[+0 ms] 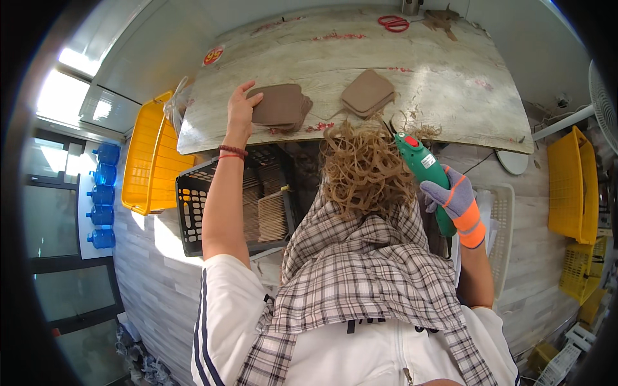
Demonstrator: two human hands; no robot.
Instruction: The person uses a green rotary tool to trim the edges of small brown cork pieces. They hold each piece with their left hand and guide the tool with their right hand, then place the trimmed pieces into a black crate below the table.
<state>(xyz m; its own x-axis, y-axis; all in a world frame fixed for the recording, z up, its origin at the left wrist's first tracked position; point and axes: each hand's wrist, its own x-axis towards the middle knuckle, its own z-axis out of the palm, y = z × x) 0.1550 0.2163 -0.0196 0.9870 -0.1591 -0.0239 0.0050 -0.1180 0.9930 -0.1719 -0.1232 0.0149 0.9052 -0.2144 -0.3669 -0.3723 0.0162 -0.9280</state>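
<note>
At the left part of the table's front, my left hand (241,110) is bare, with fingers apart, and touches the left edge of a stack of flat brown rounded pieces (278,106). My right hand (458,204), in a grey and orange glove, is wrapped round a green handheld electric cutter (421,161) with a red button. Its dark tip points toward the table edge. A second, smaller brown stack (368,93) lies right of the first. Curly brown trimmings (367,167) heap up on my checked apron (367,264) and spill onto the table edge.
Below the table at left stands a black crate (191,215) holding rows of brown pieces (273,217). A yellow basket (151,161) is beside it. Red scissors (393,24) lie at the table's back. On the right are a white crate (505,238), a yellow crate (571,183) and a fan (604,103).
</note>
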